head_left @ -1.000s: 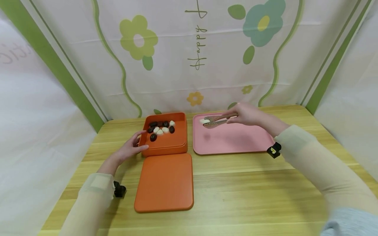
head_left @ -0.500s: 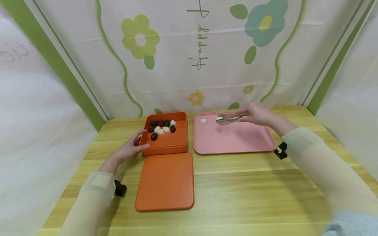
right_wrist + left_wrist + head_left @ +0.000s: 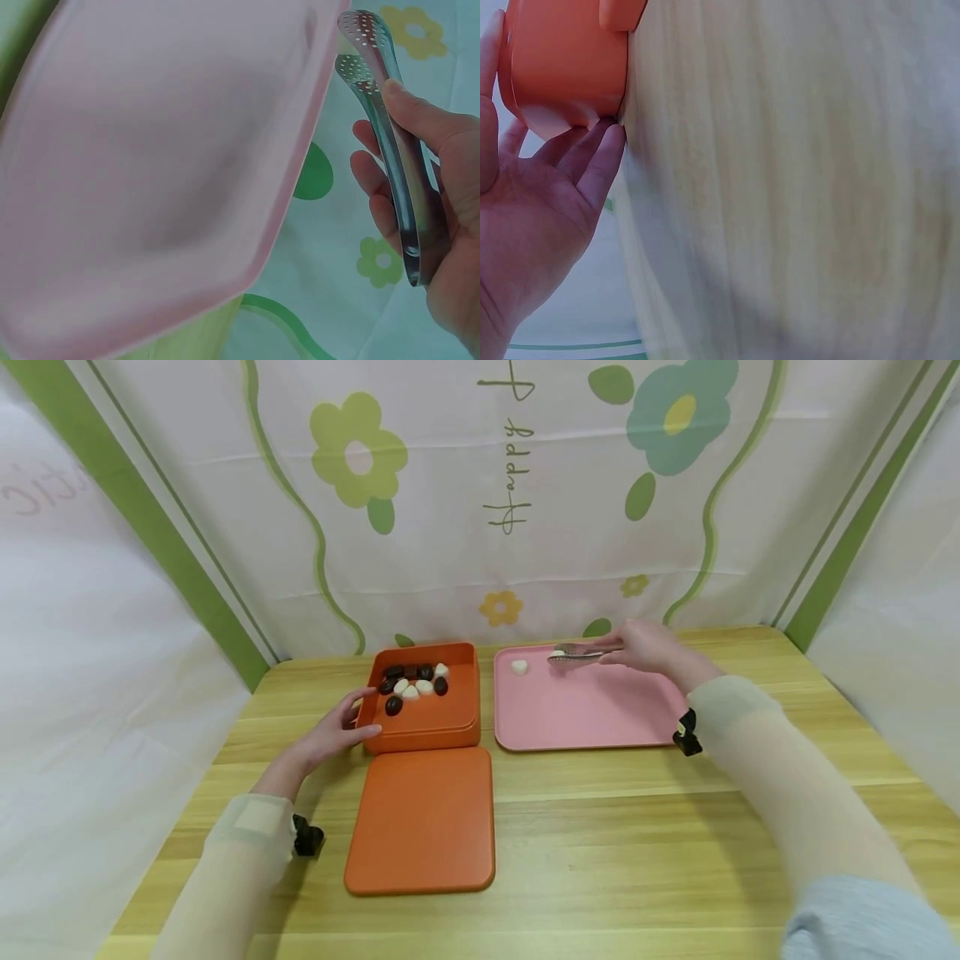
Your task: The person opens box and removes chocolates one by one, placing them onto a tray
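My right hand point(image 3: 647, 647) grips metal tongs point(image 3: 401, 157) with perforated tips. In the head view the tips are close together at a small white piece point(image 3: 557, 654) near the back of the pink tray point(image 3: 592, 718). A white heart-shaped piece point(image 3: 519, 667), like a chocolate, lies in the tray's back left corner. My left hand point(image 3: 333, 732) rests at the left side of the orange box point(image 3: 427, 739), thumb on its front rim, fingers against the outer wall point(image 3: 570, 67). Inside the box lie several dark pieces point(image 3: 393, 705) and several white pieces point(image 3: 424, 687).
An orange lid point(image 3: 422, 822) lies flat on the wooden table point(image 3: 637, 852), in front of the box. The tray stands just right of the box. Behind both hangs a flower-print curtain point(image 3: 442, 485), with white cloth at both sides.
My right hand has moved the tongs right, from the heart-shaped piece to another white piece, and their tips have come together. The left hand stays at the box.
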